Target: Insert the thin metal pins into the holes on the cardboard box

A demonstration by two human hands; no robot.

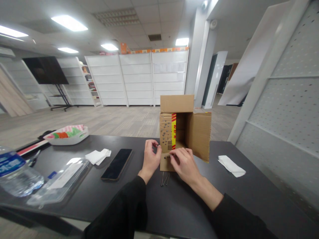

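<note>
An open cardboard box (166, 141) stands on the dark table, with yellow-and-red tape down its front and many small dark spots or holes in its left panel. Its lower front flap (163, 165) hangs toward me and bears a short row of dark dots. At the box's left edge my left hand (151, 158) is curled, thumb and index tips close together; anything between them is too small to make out. My right hand (184, 163) lies over the flap's right part, fingers pinched near the dots, the held thing hidden. Several thin metal nails or screws (164, 179) lie below the flap.
Left of my hands lie a black phone (117, 164), folded tissues (98, 156), a clear plastic case (61, 182) and a water bottle (18, 176). A white basket (67, 139) sits at the back left. Another tissue (231, 166) lies on the right, near a perforated panel (286, 109).
</note>
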